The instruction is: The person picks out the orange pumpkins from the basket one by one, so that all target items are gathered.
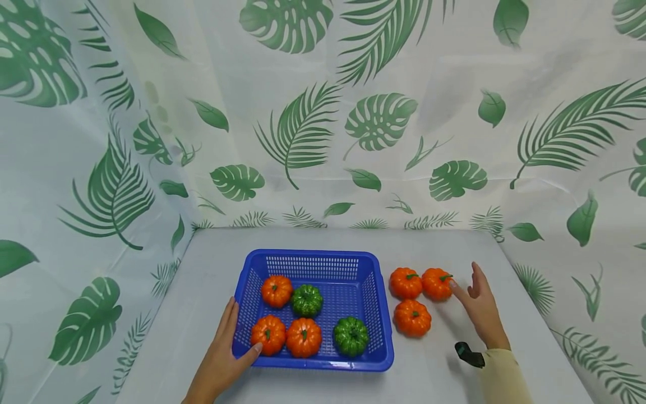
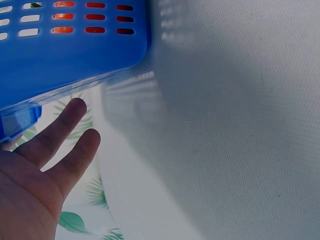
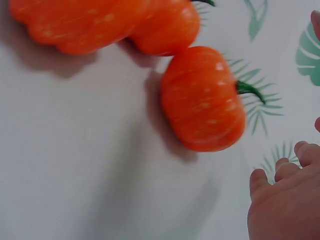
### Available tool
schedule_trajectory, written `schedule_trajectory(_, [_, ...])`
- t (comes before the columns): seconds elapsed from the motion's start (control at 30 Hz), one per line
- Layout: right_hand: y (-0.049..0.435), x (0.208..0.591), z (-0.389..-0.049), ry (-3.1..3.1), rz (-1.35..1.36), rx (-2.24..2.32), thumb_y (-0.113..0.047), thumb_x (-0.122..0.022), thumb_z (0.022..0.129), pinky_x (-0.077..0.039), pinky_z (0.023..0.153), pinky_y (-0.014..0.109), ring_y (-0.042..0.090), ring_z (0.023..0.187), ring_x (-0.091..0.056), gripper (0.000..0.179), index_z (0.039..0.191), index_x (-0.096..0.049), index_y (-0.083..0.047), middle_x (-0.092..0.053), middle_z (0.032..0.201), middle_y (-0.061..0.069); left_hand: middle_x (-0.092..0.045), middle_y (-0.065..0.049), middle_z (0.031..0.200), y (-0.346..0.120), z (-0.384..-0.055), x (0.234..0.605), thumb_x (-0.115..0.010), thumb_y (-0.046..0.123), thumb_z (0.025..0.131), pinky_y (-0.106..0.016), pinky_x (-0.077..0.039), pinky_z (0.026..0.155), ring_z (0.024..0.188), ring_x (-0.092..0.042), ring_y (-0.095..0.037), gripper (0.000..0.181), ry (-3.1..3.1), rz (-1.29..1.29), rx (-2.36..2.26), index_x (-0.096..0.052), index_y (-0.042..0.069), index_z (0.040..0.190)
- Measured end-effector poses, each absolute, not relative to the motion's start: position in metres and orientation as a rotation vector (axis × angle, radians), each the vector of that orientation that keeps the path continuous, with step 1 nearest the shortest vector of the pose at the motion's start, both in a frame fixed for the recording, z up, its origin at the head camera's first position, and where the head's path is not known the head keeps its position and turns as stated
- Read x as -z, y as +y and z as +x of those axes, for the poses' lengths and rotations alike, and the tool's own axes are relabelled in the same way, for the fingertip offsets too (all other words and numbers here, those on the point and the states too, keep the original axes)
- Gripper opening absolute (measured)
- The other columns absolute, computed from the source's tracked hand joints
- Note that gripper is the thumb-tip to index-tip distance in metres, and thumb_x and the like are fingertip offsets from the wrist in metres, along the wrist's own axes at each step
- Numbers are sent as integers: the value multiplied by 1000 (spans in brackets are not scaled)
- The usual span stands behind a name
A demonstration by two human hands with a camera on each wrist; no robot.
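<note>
A blue plastic basket point(image 1: 315, 363) stands on the table, holding three orange pumpkins, one of them the front-left pumpkin point(image 1: 268, 335), and two green ones, including the front-right green pumpkin point(image 1: 351, 336). My left hand point(image 1: 222, 356) rests at the basket's left side, fingers extended along the outside and thumb across the front-left corner. In the left wrist view two of its fingers point(image 2: 75, 160) are straight and spread. Three orange pumpkins lie right of the basket. Beside the rightmost pumpkin point(image 1: 437, 284) my right hand point(image 1: 479, 308) hovers, fingers spread, holding nothing; its thumb tip is close to the pumpkin.
The left pumpkin point(image 1: 405, 283) touches or nearly touches the rightmost one, with the front pumpkin point(image 1: 413, 318) before them. A white table point(image 1: 212, 252) lies underneath. Leaf-patterned cloth point(image 1: 323, 151) hangs behind and at both sides. A black strap end point(image 1: 469, 354) sticks out from the right wrist.
</note>
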State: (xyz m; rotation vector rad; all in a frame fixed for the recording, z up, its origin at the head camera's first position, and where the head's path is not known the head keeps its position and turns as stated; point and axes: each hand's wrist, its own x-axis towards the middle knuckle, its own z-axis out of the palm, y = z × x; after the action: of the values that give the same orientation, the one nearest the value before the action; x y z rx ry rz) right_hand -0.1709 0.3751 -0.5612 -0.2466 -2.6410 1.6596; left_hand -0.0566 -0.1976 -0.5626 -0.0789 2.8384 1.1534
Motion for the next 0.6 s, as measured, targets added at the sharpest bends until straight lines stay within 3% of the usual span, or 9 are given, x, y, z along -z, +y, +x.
schedule_trajectory(0.2, [377,540,-166,-2542,-259,-1612,-45,-63,108,-15,124,63,38,163,2,98,174,6,-22,7,180,7,1,-10,180,-197,-57,564,-71,67,92,-69,-28,114,160,-17,-47,118,2838,-84,-1151,-8,10,173])
schedule_trajectory(0.33, [372,523,-162,-2484,-220,-1565,-41,-64,108,-19,126,35,29,164,-3,93,174,1,-31,3,180,-3,0,-11,180,-198,-57,565,-71,68,92,-69,-28,114,160,-17,-47,118,2839,-84,-1150,-8,10,173])
schedule_trajectory(0.43, [365,510,-162,-2450,-146,-1523,-35,-65,107,-22,115,12,22,164,-7,91,174,-3,-32,-2,179,-6,0,-11,180,-198,-57,565,-71,67,92,-69,-28,114,160,-17,-47,117,2843,-85,-1152,-8,9,173])
schedule_trajectory(0.5, [360,503,-161,-2431,-101,-1498,-31,-66,107,-23,110,5,19,164,-8,91,174,-5,-29,-4,179,-7,0,-12,180,-199,-56,565,-71,66,92,-69,-28,114,160,-17,-48,117,2848,-80,-1155,-9,9,173])
schedule_trajectory(0.6, [352,494,-160,-2405,-48,-1489,-27,-68,107,-25,110,6,16,164,-10,90,174,-9,-28,-7,179,-5,-1,-12,180,-198,-56,567,-72,64,93,-69,-28,114,159,-19,-48,116,2856,-69,-1165,-10,8,173])
